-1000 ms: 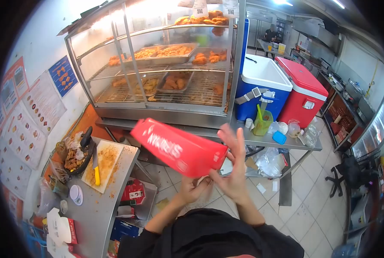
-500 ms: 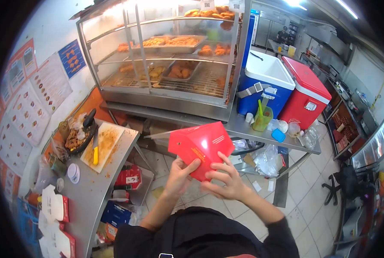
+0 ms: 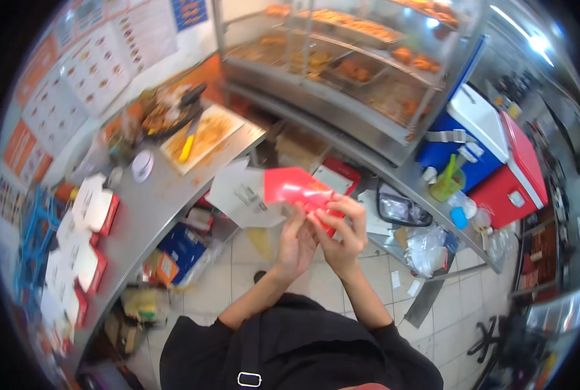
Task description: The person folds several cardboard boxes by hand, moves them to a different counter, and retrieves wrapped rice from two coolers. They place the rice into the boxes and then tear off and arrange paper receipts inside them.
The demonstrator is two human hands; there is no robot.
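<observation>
A cardboard takeaway box (image 3: 293, 184), glossy red with a white panel (image 3: 241, 195), is held in the air before my body. It is partly unfolded, and the white panel spreads to the left. My left hand (image 3: 295, 250) pinches its lower edge with thumb and fingers. On the right side, my right hand (image 3: 343, 231) has its fingers curled round the red part. Both thumbs come close together at the box's lower edge. Over the box's right end my fingers hide part of it.
Several folded red-and-white boxes (image 3: 95, 211) stand on the metal table (image 3: 157, 188) at left. A yellow-handled knife (image 3: 186, 148) lies on a cutting board (image 3: 218, 130). Behind is a heated display case (image 3: 342, 97) with fried food. Blue (image 3: 446, 140) and red (image 3: 514, 175) coolers stand right.
My view has turned left and down. The box has tilted, and its white panel now shows at left. My hands have come closer together under it.
</observation>
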